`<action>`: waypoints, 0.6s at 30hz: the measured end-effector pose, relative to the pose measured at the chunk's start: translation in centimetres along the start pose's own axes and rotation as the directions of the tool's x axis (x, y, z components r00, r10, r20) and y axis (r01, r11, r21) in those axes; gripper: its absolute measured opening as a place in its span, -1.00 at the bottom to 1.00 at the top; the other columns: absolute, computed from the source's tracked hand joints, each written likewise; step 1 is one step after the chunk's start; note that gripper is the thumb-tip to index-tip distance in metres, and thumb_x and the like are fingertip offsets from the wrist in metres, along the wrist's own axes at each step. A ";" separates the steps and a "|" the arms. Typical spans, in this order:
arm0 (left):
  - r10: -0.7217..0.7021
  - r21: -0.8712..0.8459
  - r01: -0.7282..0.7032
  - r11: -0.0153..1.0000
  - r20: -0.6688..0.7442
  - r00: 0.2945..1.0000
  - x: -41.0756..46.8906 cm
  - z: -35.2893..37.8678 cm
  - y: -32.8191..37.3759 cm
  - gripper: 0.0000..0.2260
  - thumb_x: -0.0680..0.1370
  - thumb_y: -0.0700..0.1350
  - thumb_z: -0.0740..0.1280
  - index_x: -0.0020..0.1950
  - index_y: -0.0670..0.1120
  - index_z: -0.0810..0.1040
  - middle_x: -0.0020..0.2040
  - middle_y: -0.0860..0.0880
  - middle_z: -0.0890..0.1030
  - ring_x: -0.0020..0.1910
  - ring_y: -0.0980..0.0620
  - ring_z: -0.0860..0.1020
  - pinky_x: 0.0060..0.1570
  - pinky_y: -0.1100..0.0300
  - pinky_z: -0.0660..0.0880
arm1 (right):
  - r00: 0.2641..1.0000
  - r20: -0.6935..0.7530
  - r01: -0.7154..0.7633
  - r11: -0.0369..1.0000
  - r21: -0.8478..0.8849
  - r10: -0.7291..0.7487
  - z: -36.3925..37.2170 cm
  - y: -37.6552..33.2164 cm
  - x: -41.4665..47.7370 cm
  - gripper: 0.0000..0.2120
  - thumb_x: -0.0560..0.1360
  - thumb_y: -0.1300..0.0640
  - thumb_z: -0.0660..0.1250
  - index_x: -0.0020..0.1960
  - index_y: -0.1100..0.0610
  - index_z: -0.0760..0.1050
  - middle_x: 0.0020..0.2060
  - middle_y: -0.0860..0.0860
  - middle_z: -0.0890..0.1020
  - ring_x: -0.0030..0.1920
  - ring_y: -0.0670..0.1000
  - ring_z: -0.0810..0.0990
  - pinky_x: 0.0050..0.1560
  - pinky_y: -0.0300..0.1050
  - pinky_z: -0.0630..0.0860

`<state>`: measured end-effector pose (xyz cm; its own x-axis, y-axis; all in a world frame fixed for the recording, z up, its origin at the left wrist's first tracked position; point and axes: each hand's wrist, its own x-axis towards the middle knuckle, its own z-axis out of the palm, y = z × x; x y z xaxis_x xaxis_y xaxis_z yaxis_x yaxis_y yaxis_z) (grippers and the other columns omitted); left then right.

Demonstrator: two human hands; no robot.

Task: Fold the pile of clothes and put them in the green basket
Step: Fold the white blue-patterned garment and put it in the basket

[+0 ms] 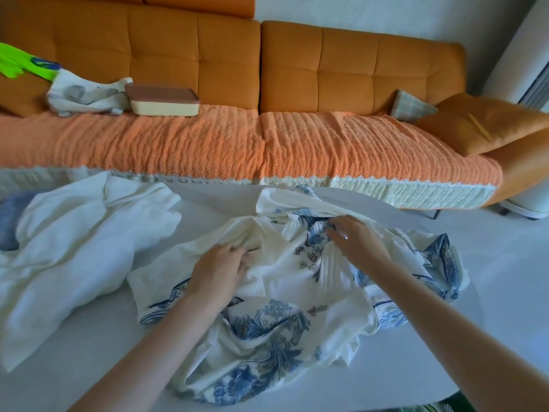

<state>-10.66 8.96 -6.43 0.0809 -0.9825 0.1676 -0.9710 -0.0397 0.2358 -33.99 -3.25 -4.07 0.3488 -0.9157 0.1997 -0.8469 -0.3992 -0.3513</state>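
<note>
Your left hand (pixel 218 269) and right hand (pixel 356 239) each pinch, it seems, the crumpled floral garment (pixel 267 325) on the counter (pixel 89 367). If you pull unevenly, its hem near the edge may slide off.

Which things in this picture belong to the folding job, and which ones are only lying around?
Job: blue-flowered garment, held by the left hand and right hand; plain white garment beside it.
Lying about: lidded box, printed cloth, orange cushion and checked cushion, all on the sofa.
</note>
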 end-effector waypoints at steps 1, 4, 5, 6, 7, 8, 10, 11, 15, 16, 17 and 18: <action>0.093 -0.043 -0.095 0.995 -0.051 0.994 0.4 0.3 0.5 -0.70 0.58 -0.10 0.22 0.32 -0.02 0.45 0.25 0.01 0.50 0.25 -0.03 0.44 0.21 0.14 0.34 | 0.999 0.040 0.035 0.999 0.020 -0.035 0.2 -0.9 0.5 -0.68 0.59 0.06 0.18 0.29 0.10 0.46 0.21 0.03 0.54 0.13 0.03 0.53 0.09 -0.06 0.49; 0.234 0.001 -0.236 0.972 0.122 0.964 1.9 1.4 1.7 -0.53 0.62 0.02 0.13 0.52 0.08 0.10 0.53 0.04 0.06 0.52 -0.04 0.01 0.46 0.00 -0.09 | 0.969 0.230 0.075 0.996 0.055 -0.086 1.5 -2.5 1.8 -0.56 0.60 0.01 0.15 0.47 0.01 0.23 0.38 0.00 0.40 0.14 0.00 0.53 0.19 -0.01 0.45; 0.200 0.057 -0.217 0.975 0.219 0.955 2.1 2.1 1.8 -0.51 0.62 0.11 0.04 0.53 0.12 -0.02 0.55 0.04 -0.07 0.53 -0.02 -0.10 0.46 -0.05 -0.16 | 0.952 0.287 0.091 0.993 0.076 -0.110 2.1 -2.7 2.2 -0.52 0.61 0.01 0.14 0.50 0.01 0.16 0.44 -0.02 0.31 0.23 0.01 0.49 0.27 -0.01 0.39; 0.142 0.102 -0.178 0.979 0.288 0.947 2.3 2.8 1.6 -0.48 0.59 0.21 -0.08 0.52 0.15 -0.10 0.55 0.03 -0.14 0.53 -0.02 -0.14 0.47 -0.12 -0.17 | 0.933 0.338 0.100 0.992 0.082 -0.123 2.8 -2.8 2.6 -0.50 0.61 0.00 0.13 0.51 0.01 0.11 0.48 -0.03 0.22 0.35 0.01 0.39 0.36 -0.01 0.29; 0.062 0.130 -0.110 0.985 0.327 0.943 2.2 3.4 1.3 -0.41 0.51 0.32 -0.24 0.52 0.16 -0.15 0.55 0.03 -0.16 0.53 -0.03 -0.13 0.45 -0.18 -0.14 | 0.916 0.382 0.100 0.992 0.072 -0.120 3.6 -2.5 3.2 -0.50 0.62 0.00 0.11 0.52 0.03 0.09 0.50 -0.03 0.16 0.44 0.02 0.26 0.42 0.01 0.20; -0.008 0.152 -0.043 0.987 0.323 0.946 1.9 3.9 0.9 -0.25 0.38 0.41 -0.42 0.52 0.15 -0.17 0.55 0.02 -0.15 0.53 -0.05 -0.10 0.44 -0.20 -0.09 | 0.904 0.415 0.092 0.995 0.040 -0.100 4.3 -2.0 3.9 -0.50 0.62 -0.02 0.09 0.51 0.04 0.10 0.50 -0.01 0.15 0.48 0.05 0.17 0.45 0.05 0.15; -0.144 0.239 0.069 0.969 0.315 0.938 1.3 3.8 0.1 -0.01 0.17 0.44 -0.60 0.53 0.07 -0.18 0.55 -0.05 -0.13 0.52 -0.11 -0.06 0.44 -0.17 0.00 | 0.916 0.401 0.037 0.998 -0.053 -0.013 4.9 -0.6 5.5 -0.50 0.60 -0.10 0.05 0.49 0.03 0.13 0.47 0.05 0.22 0.47 0.13 0.18 0.43 0.18 0.18; -0.222 0.274 0.138 0.952 0.307 0.925 1.0 3.5 -0.3 -0.01 0.20 0.46 -0.57 0.53 0.01 -0.18 0.55 -0.09 -0.14 0.52 -0.14 -0.05 0.43 -0.15 0.02 | 0.933 0.356 -0.017 0.996 -0.087 0.047 4.9 0.5 6.3 -0.49 0.58 -0.15 0.01 0.48 0.00 0.14 0.44 0.07 0.27 0.44 0.16 0.25 0.39 0.22 0.24; -0.467 0.383 0.350 0.855 0.273 0.841 0.1 2.1 -1.5 -0.02 0.30 0.47 -0.33 0.54 -0.15 -0.14 0.53 -0.23 -0.05 0.49 -0.23 0.01 0.43 -0.09 0.09 | 0.976 0.119 -0.175 0.981 -0.078 0.184 4.5 3.6 9.0 -0.49 0.55 -0.14 0.02 0.46 -0.03 0.13 0.42 0.12 0.25 0.35 0.19 0.34 0.25 0.23 0.43; -0.485 0.413 0.360 0.837 0.253 0.837 -0.1 1.9 -1.6 -0.02 0.32 0.47 -0.31 0.53 -0.18 -0.10 0.52 -0.26 0.01 0.48 -0.24 0.06 0.42 -0.07 0.11 | 0.972 0.051 -0.233 0.972 0.032 0.231 4.1 3.1 9.1 -0.48 0.56 -0.07 0.11 0.47 -0.02 0.08 0.38 0.16 0.28 0.25 0.17 0.40 0.11 0.15 0.52; -0.497 0.445 0.360 0.820 0.241 0.833 -0.3 1.6 -1.5 -0.02 0.35 0.48 -0.28 0.53 -0.21 -0.05 0.50 -0.28 0.08 0.46 -0.25 0.11 0.41 -0.05 0.14 | 0.956 0.016 -0.293 0.943 0.158 0.294 3.8 2.7 9.0 -0.42 0.55 -0.01 0.18 0.49 0.01 0.02 0.30 0.17 0.34 0.09 0.13 0.45 -0.11 -0.01 0.57; -0.507 0.477 0.354 0.804 0.240 0.828 -0.4 1.4 -1.4 -0.03 0.37 0.48 -0.26 0.52 -0.22 -0.02 0.48 -0.29 0.12 0.44 -0.25 0.14 0.40 -0.04 0.16 | 0.935 0.020 -0.347 0.907 0.238 0.353 3.7 2.8 8.9 -0.35 0.55 0.05 0.23 0.51 0.06 -0.04 0.20 0.16 0.39 -0.05 0.09 0.46 -0.32 -0.16 0.51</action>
<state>-9.68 9.15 -8.13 0.5049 -0.8371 -0.2108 -0.8599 -0.4663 -0.2077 -31.73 -12.70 -6.64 0.0352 -0.9984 0.0447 -0.7938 -0.0551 -0.6057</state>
